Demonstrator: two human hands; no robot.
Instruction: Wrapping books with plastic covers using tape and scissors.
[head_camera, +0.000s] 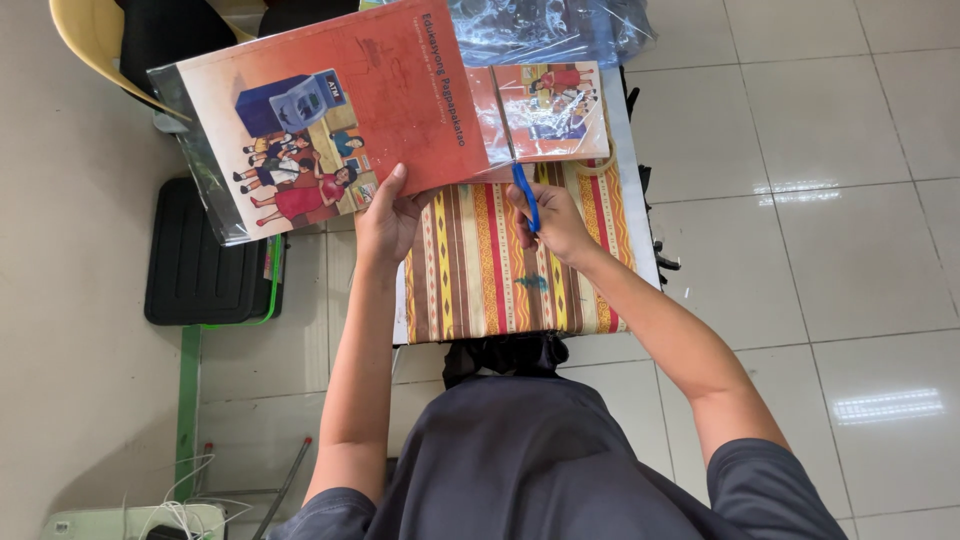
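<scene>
The left hand (388, 212) pinches the lower edge of an orange softcover book (330, 110), thumb on the illustrated cover and fingers curled behind, holding it tilted above the near left corner of the tabletop (480, 270). The right hand (552, 222) is closed through the handles of blue scissors (525, 195), whose blades point up at the clear plastic sheet (195, 150) wrapped around the book — that sheet sticks out past the cover's left edge. Whether the blades are parted cannot be told at this size.

The step in hand looks like trimming the plastic cover at the book's corner, right where a second orange book (548, 110) lies flat beside it. The next cut seems to call for the left hand keeping the book steady while the scissors follow the edge without nicking the cover.

Beyond the hands, a striped woven cloth covers the tabletop, crumpled plastic sheeting (545, 30) lies at its far end, and a black case (205, 255) sits on the tiled floor — with a yellow chair (85, 35) behind.
</scene>
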